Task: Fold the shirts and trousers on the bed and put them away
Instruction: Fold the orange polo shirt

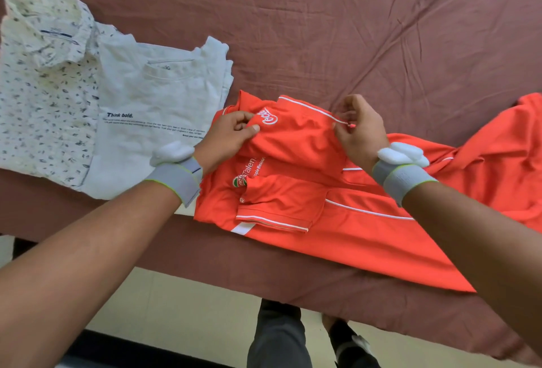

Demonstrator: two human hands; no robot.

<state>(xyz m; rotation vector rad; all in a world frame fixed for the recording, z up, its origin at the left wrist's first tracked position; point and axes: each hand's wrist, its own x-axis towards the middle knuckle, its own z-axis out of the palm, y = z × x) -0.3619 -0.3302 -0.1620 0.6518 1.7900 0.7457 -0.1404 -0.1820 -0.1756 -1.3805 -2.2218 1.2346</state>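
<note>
Both hands, left hand [231,136] and right hand [359,130], pinch the orange shirt [293,191]; left lie a white t-shirt [152,121] reading "Think bold." and a patterned shirt [44,80]; smaller print seems illegible.

Layout on the bed [322,15]. 3 garments lie in a row along its near edge. Far left: collared shirt [44,68], folded. Just right of it, overlapping its right edge: T-shirt [152,109], folded. Right of that, touching its lower right corner: polo shirt [337,221], its far end extending off to the right. Left hand [231,133] and right hand [359,130] rest on the polo shirt's left part, side by side.
</note>
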